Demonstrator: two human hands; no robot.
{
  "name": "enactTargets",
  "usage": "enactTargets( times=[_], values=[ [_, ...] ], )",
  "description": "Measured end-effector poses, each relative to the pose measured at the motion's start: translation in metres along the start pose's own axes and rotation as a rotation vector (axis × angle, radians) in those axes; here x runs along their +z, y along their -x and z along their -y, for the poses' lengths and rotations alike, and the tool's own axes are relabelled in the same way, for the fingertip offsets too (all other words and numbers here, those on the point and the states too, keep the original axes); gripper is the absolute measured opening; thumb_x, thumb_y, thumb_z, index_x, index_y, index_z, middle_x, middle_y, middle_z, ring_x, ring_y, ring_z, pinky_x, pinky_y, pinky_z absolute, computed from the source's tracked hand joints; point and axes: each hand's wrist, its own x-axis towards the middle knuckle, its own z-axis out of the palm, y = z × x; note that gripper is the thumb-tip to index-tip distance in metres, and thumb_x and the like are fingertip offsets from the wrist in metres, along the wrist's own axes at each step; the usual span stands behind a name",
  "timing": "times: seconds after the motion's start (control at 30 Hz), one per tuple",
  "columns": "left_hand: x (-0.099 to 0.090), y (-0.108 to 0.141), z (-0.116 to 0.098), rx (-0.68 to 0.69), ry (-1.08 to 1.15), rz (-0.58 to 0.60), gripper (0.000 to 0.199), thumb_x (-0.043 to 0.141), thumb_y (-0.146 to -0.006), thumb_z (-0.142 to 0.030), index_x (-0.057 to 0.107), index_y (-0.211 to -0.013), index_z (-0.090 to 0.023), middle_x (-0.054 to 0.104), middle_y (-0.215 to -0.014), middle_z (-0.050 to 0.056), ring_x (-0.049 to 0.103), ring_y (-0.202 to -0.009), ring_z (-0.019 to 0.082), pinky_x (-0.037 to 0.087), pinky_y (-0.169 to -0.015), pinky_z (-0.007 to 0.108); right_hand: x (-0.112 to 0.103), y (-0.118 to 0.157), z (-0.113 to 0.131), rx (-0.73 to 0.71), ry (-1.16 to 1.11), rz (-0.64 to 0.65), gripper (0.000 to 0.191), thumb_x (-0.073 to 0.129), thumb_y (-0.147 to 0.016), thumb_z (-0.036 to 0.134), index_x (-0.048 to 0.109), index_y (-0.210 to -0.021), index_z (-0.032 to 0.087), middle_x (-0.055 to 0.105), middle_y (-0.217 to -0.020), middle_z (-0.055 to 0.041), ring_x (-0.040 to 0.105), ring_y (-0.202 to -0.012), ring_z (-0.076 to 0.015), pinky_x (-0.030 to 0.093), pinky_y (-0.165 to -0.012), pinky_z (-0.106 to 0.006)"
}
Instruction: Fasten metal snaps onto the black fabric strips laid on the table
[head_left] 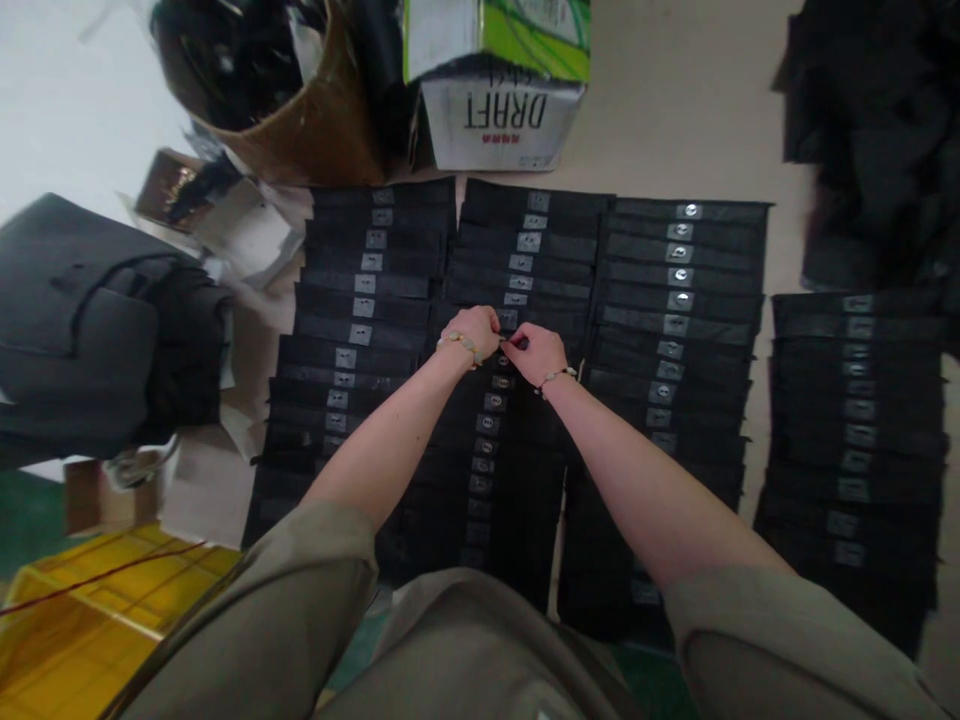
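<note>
1 blurred item [504, 339] is pinched by left hand [477, 332] and right hand [540, 354] over black pieces [556, 266].

A pale worktop [675, 120] carries four columns of overlapping black pieces [480, 270], a DRAFT carton [499, 130], a brown container [319, 125] and dark cloth [874, 150].

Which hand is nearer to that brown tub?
Left. The left hand is below and to the right of the brown tub in the picture; the right hand is farther right, beyond the left.
</note>
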Motion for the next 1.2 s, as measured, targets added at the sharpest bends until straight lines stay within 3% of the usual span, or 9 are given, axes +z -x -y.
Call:
enactTargets(
  times=[0.13, 0.33, 0.43, 0.53, 0.63, 0.73, 0.9, 1.07, 1.2],
  values=[
    [0.005, 0.004, 0.007, 0.025, 0.042, -0.045, 0.017, 0.068, -0.076, -0.021, 0.074, -0.092, -0.025, 0.077, -0.097, 0.006, 0.07, -0.094, 0.025, 0.054, -0.084, 0.036, -0.004, 0.0, -0.006, 0.028, -0.293, -0.008, 0.015, 0.072, -0.074, 0.031, 0.07, -0.073, 0.017, 0.066, -0.073, -0.0024, 0.055, -0.068, -0.0141, 0.041, -0.068, -0.026],
    [0.014, 0.022, 0.021, 0.185, 0.273, -0.215, 0.015, 0.066, -0.083, -0.019, 0.072, -0.096, -0.021, 0.076, -0.093, 0.001, 0.067, -0.081, 0.014, 0.051, -0.078, 0.025, -0.014, -0.004, -0.013, 0.071, -0.574, 0.094, 0.022, 0.06, -0.078, 0.026, 0.071, -0.092, 0.013, 0.069, -0.073, -0.0019, 0.052, -0.051, -0.0068, 0.042, -0.054, -0.02],
    [0.016, 0.026, 0.019, 0.322, 0.21, -0.274, 0.02, 0.064, -0.087, -0.021, 0.074, -0.105, -0.022, 0.075, -0.101, 0.002, 0.066, -0.088, 0.015, 0.05, -0.085, 0.026, -0.014, -0.005, -0.012, 0.085, -0.668, 0.079, 0.021, 0.066, -0.075, 0.026, 0.066, -0.092, 0.014, 0.069, -0.074, -0.0011, 0.054, -0.051, -0.0059, 0.043, -0.053, -0.019],
    [0.016, 0.024, 0.012, 0.386, 0.045, -0.222, 0.029, 0.063, -0.09, -0.027, 0.073, -0.117, -0.024, 0.074, -0.111, 0.004, 0.064, -0.102, 0.02, 0.048, -0.094, 0.032, -0.014, -0.005, -0.01, 0.099, -0.743, 0.056, 0.022, 0.072, -0.07, 0.027, 0.06, -0.084, 0.015, 0.064, -0.066, 0.0033, 0.055, -0.05, -0.0059, 0.042, -0.051, -0.018],
    [0.016, 0.021, 0.008, 0.35, -0.068, -0.158, 0.031, 0.062, -0.092, -0.033, 0.072, -0.121, -0.026, 0.072, -0.118, 0.004, 0.061, -0.11, 0.023, 0.045, -0.098, 0.035, -0.012, -0.004, -0.009, 0.118, -0.81, 0.024, 0.025, 0.074, -0.066, 0.028, 0.06, -0.081, 0.016, 0.061, -0.061, 0.0057, 0.054, -0.048, -0.0057, 0.04, -0.05, -0.017],
    [0.018, 0.016, 0.007, 0.309, -0.055, -0.198, 0.032, 0.06, -0.093, -0.033, 0.071, -0.122, -0.026, 0.072, -0.116, 0.005, 0.061, -0.11, 0.021, 0.045, -0.098, 0.033, -0.008, -0.007, -0.01, 0.167, -0.911, -0.06, 0.028, 0.073, -0.064, 0.031, 0.061, -0.084, 0.015, 0.064, -0.066, 0.0037, 0.053, -0.049, -0.0049, 0.039, -0.049, -0.017],
    [0.02, 0.009, -0.002, 0.264, -0.095, -0.19, 0.021, 0.062, -0.091, -0.029, 0.078, -0.104, -0.027, 0.073, -0.11, 0.004, 0.062, -0.106, 0.021, 0.047, -0.098, 0.032, -0.012, -0.015, -0.013, 0.322, -1.202, -0.199, 0.034, 0.066, -0.065, 0.036, 0.056, -0.093, 0.018, 0.067, -0.079, 0.0013, 0.048, -0.051, -0.0048, 0.026, -0.04, -0.014],
    [0.019, 0.013, -0.022, 0.14, -0.196, -0.205, 0.014, 0.063, -0.088, -0.025, 0.076, -0.095, -0.024, 0.071, -0.106, 0.006, 0.063, -0.102, 0.023, 0.05, -0.089, 0.033, -0.033, -0.018, -0.013, 0.416, -1.472, -0.143, 0.034, 0.054, -0.059, 0.019, 0.058, -0.093, 0.017, 0.065, -0.076, 0.0009, 0.053, -0.055, -0.0063, 0.03, -0.04, -0.013],
    [0.019, 0.017, -0.031, 0.114, -0.241, -0.247, 0.014, 0.063, -0.088, -0.024, 0.074, -0.097, -0.025, 0.07, -0.104, 0.006, 0.063, -0.101, 0.024, 0.05, -0.082, 0.033, -0.043, -0.029, -0.007, 0.402, -1.615, -0.126, 0.039, 0.057, -0.06, 0.008, 0.062, -0.097, 0.016, 0.068, -0.078, 0.0016, 0.056, -0.057, -0.0053, 0.033, -0.04, -0.012]
  ],
)
